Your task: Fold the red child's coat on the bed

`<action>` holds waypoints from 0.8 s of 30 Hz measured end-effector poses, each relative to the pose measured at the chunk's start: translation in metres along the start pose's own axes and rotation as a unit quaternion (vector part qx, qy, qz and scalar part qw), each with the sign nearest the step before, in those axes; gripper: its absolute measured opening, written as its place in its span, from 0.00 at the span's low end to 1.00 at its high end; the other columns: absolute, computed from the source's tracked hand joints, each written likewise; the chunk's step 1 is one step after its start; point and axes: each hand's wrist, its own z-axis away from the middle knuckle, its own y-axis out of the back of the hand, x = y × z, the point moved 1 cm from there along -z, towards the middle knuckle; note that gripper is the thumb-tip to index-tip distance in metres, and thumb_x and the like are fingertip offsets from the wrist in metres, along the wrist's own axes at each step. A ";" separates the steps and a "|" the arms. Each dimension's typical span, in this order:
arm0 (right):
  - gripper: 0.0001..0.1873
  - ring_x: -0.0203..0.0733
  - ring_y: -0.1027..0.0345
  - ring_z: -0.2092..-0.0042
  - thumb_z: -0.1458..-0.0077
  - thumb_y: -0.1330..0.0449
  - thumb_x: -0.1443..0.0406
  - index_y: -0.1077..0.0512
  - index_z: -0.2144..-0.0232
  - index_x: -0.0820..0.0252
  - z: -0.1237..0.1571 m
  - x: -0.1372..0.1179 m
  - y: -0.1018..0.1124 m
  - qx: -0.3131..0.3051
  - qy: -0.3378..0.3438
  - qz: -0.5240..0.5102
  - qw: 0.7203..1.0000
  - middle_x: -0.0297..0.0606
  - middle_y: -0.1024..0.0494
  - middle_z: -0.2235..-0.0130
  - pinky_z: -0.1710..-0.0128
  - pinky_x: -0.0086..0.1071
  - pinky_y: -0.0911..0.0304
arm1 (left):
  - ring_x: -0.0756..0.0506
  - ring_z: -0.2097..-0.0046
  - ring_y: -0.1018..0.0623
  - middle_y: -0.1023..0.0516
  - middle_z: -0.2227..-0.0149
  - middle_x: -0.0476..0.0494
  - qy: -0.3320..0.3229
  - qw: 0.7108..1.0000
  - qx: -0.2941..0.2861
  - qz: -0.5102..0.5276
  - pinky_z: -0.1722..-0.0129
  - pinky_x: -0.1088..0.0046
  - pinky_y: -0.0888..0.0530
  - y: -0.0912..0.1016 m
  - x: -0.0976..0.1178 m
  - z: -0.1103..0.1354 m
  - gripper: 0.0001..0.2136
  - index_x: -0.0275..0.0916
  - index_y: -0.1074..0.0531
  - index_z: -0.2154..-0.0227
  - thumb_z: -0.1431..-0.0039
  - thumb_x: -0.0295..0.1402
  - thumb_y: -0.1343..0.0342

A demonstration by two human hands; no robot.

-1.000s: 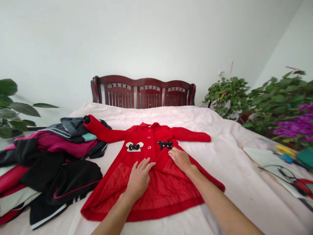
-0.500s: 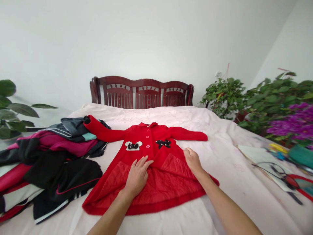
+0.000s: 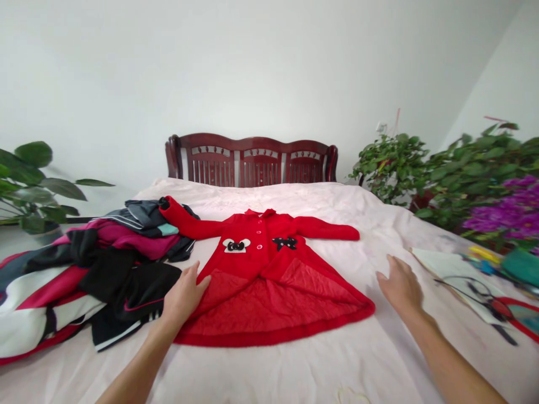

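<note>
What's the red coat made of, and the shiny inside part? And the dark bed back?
The red coat looks like soft wool or fleece: matte and fuzzy. Its lining looks like slightly shiny synthetic cloth, with quilted stitching. The headboard looks like glossy, dark-varnished wood, with carved slats.

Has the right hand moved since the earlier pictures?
Yes: the right hand has moved rightward relative to the wooden headboard, off the red coat, and is now over the pale bedsheet.
</note>
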 end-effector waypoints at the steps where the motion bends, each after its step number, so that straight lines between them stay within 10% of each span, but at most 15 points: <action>1: 0.31 0.61 0.35 0.41 0.42 0.49 0.61 0.35 0.40 0.71 0.003 -0.011 -0.003 -0.017 0.030 -0.026 0.999 0.59 0.31 0.41 0.44 0.49 0.38 | 0.34 0.43 0.25 0.28 0.41 0.29 0.019 0.999 -0.032 0.033 0.44 0.58 0.31 0.001 -0.002 -0.003 0.28 0.31 0.37 0.39 0.39 0.41 0.48; 5: 0.28 0.54 0.35 0.40 0.38 0.51 0.55 0.33 0.42 0.66 0.019 -0.074 -0.020 -0.148 0.139 -0.118 0.972 0.53 0.28 0.42 0.39 0.45 0.41 | 0.38 0.49 0.21 0.20 0.49 0.37 0.008 0.993 -0.076 0.090 0.48 0.66 0.28 0.000 0.009 0.004 0.26 0.34 0.32 0.43 0.46 0.35 0.42; 9: 0.34 0.56 0.35 0.40 0.46 0.41 0.56 0.35 0.40 0.65 0.033 -0.114 -0.034 -0.225 0.151 -0.113 0.956 0.54 0.29 0.41 0.41 0.45 0.40 | 0.43 0.47 0.23 0.23 0.46 0.45 -0.149 0.981 -0.102 0.078 0.48 0.69 0.30 0.002 0.024 0.042 0.29 0.44 0.35 0.40 0.47 0.24 0.48; 14: 0.26 0.51 0.28 0.49 0.56 0.42 0.68 0.27 0.52 0.60 0.040 -0.113 -0.029 -0.280 0.166 -0.204 0.923 0.44 0.21 0.50 0.45 0.39 0.38 | 0.43 0.55 0.25 0.22 0.58 0.48 -0.349 0.921 -0.167 -0.039 0.53 0.66 0.31 -0.001 0.025 0.087 0.32 0.53 0.30 0.45 0.52 0.17 0.52; 19: 0.19 0.46 0.27 0.59 0.68 0.50 0.73 0.26 0.71 0.58 0.060 -0.100 -0.008 -0.357 0.247 -0.279 0.856 0.37 0.20 0.64 0.55 0.35 0.34 | 0.44 0.52 0.27 0.26 0.50 0.45 -0.356 0.924 -0.138 -0.025 0.51 0.65 0.31 -0.011 0.025 0.102 0.28 0.50 0.32 0.45 0.47 0.19 0.53; 24: 0.39 0.47 0.32 0.45 0.68 0.50 0.76 0.25 0.51 0.54 0.097 -0.107 0.005 -0.347 0.334 -0.233 0.845 0.40 0.24 0.47 0.42 0.41 0.39 | 0.42 0.45 0.27 0.30 0.40 0.43 -0.320 0.943 -0.089 -0.006 0.46 0.62 0.31 -0.019 0.027 0.105 0.36 0.47 0.43 0.35 0.48 0.20 0.53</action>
